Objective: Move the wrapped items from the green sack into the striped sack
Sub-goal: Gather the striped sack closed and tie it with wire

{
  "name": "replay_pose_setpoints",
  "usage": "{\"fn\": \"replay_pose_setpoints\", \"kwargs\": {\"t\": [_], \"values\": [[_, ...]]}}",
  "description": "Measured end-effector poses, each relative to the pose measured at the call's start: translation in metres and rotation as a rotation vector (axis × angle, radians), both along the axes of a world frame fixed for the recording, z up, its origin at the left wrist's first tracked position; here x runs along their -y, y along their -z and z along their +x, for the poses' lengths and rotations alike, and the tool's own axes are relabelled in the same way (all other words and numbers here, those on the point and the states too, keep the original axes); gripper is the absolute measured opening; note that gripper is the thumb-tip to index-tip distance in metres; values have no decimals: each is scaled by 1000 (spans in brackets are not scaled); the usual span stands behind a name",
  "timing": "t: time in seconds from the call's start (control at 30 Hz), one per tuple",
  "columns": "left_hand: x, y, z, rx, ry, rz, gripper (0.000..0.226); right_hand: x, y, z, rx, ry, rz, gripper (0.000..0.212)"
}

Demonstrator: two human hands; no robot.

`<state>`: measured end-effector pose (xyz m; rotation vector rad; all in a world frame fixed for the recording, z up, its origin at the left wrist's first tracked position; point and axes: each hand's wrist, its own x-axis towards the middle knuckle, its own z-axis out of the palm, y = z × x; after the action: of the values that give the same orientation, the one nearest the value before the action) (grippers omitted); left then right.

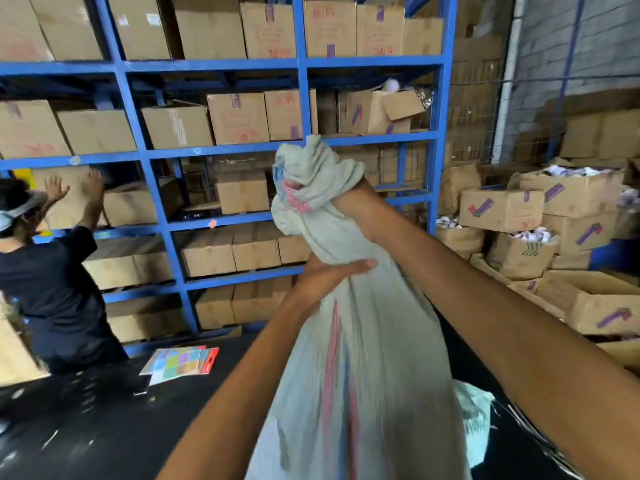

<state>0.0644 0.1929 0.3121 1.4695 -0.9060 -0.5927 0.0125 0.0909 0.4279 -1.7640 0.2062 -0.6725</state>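
Holding the striped sack (367,358) up by its gathered neck was the step in hand, probably to settle the load or close it. Right hand (348,206) was clenched round the bunched top, fingers mostly buried in cloth. Left hand (329,275) was wrapped round the neck just below, one digit laid across the front. Both were fully closed on fabric and held nothing else.

To do it well: keep the upper grip tight so the mouth does not slip, slide the lower hand down to squeeze out slack, and keep the sack upright so nothing spills.

Wrapped items were not visible, presumably inside. The sack body hung down from the hands, between the two forearms, and ran out the bottom of view. Green sack (474,407) showed only as a pale teal scrap low on the right, under the right forearm, just beside the striped sack and well below both hands. Blue shelving (304,98) with cardboard boxes (239,116) stood behind.
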Motion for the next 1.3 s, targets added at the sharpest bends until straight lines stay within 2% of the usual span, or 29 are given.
{"fn": "replay_pose_setpoints", "kwargs": {"t": [0.03, 0.07, 0.1, 0.13, 0.17, 0.2, 0.23, 0.27, 0.3, 0.37, 0.47, 0.53, 0.57, 0.63, 0.7, 0.77, 0.8, 0.87, 0.9, 0.97, 1.0, 1.07, 1.13, 1.2, 1.3], "values": [[9, -1, 5, -31, -122, -127, 62, -1, -6, 1, -48, -47, 119, 39], [10, -2, 3, -79, -182, -179, 57, 0, -9, -6, -190, -140, 62, 39], [8, 3, 2, -93, -228, -214, 59, 7, -11, -16, -238, -224, 32, 44], [2, 2, 1, -127, -244, -235, 65, 14, -7, -32, -243, -322, 19, 58], [-2, 5, 5, -169, -276, -239, 73, 25, 2, -44, -240, -323, 5, 86], [-6, 7, 11, -184, -290, -230, 77, 39, 15, -57, -280, -289, -62, 119], [-9, 6, 17, -203, -291, -213, 75, 49, 36, -70, -345, -226, -130, 139], [-10, 4, 21, -234, -268, -188, 69, 46, 59, -77, -415, -190, -198, 143], [-9, 2, 20, -255, -231, -164, 59, 39, 89, -80, -458, -207, -249, 134], [-1, -5, 9, -230, -151, -111, 43, 15, 144, -69, -428, -292, -164, 104], [16, -6, -20, 29, -127, 29, 36, -30, 196, -32, -177, -188, 191, 69], [10, -8, -12, 237, -73, 155, 41, -42, 210, -9, -64, -26, 359, 59], [-2, -12, 2, 298, 17, 246, 47, -38, 215, -2, -40, 30, 391, 55], [-39, -18, 39, 376, 215, 459, 83, -24, 218, -3, -35, 84, 395, 48], [-77, -2, 65, 491, 145, 681, 124, -6, 216, -7, -69, 134, 350, 53], [-95, 47, 65, 602, -9, 774, 144, 2, 207, -7, -65, 115, 336, 52], [-93, 78, 54, 557, -5, 736, 147, 0, 202, -5, -49, 88, 352, 49], [-70, 134, 13, 285, 132, 515, 138, -20, 194, 6, -57, 40, 372, 49], [-52, 159, -6, 138, 122, 381, 124, -32, 193, 12, -75, 23, 352, 48], [-18, 197, -35, -130, -83, 233, 78, -53, 206, 25, -98, 3, 332, 42], [-6, 203, -42, -201, -204, 196, 63, -57, 213, 27, -115, -10, 331, 36], [3, 201, -43, -184, -456, 183, 67, -60, 218, 29, -238, -39, 312, 25], [0, 195, -37, -172, -640, 62, 72, -59, 213, 27, -355, -16, 274, 46], [-3, 191, -34, -166, -671, -26, 59, -58, 203, 29, -254, 17, 322, 53], [-6, 180, -41, -193, -637, -74, 34, -58, 176, 27, -272, -32, 332, 36]]}}
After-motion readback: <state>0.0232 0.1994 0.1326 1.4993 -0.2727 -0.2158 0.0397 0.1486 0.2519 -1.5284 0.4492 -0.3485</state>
